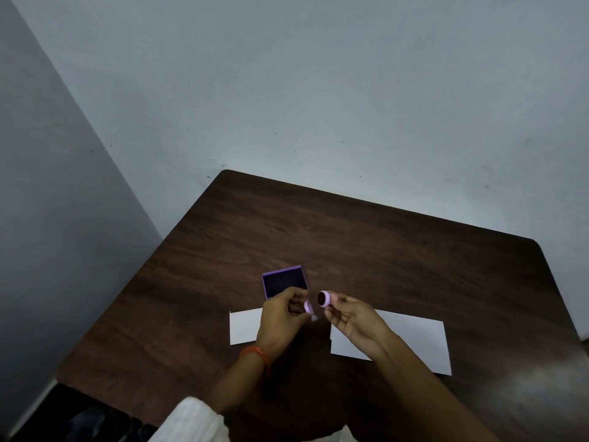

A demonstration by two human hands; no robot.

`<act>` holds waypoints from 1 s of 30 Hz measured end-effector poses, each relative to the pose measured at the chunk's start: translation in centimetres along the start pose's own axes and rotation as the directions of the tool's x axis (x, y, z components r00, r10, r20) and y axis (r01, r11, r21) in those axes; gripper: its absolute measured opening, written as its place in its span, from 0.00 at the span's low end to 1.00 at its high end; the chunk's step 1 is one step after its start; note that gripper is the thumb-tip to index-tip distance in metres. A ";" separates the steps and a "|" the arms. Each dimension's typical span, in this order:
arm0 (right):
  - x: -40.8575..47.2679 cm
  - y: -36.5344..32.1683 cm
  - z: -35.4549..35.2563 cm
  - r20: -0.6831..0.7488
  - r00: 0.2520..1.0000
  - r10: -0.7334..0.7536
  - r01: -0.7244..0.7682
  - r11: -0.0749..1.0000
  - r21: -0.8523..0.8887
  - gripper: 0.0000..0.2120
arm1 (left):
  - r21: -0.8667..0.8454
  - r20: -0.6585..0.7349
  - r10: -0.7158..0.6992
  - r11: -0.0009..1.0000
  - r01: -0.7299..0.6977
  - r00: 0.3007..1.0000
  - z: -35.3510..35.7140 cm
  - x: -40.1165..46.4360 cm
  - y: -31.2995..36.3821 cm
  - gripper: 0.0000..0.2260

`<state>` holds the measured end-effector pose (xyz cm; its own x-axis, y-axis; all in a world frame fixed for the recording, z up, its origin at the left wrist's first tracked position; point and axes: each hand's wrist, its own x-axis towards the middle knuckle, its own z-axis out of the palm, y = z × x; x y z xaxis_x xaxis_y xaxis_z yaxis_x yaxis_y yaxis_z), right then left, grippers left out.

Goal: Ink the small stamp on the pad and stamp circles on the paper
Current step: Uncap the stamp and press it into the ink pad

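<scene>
Stamp, pink and round, sits pinched in the right hand fingertips above the table, dark face toward the left hand. Left hand grips a small pink cap. Purple ink pad lies open just behind; white paper below.

Stamp in right hand

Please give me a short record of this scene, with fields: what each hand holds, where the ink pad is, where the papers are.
left hand: holds a small pink cap
right hand: holds the small stamp, dark face turned toward the left hand
ink pad: open purple box on the table, just beyond the left hand
papers: one sheet partly under the left hand, another sheet under the right hand
stamped circles: none visible
</scene>
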<state>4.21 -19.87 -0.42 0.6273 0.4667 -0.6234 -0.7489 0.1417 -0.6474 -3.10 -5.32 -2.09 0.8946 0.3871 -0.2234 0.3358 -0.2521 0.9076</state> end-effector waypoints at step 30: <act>1.7 -0.6 0.4 0.047 0.999 -0.013 0.010 0.997 0.074 0.11 | 0.491 -0.107 0.156 0.867 -0.084 0.982 -4.1 4.4 -4.5 0.36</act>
<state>5.70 -18.81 -0.93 0.6263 0.5052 -0.5938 -0.7566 0.2100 -0.6193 -1.92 1.12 -5.66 0.8992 0.4358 -0.0396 0.3606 -0.6865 0.6314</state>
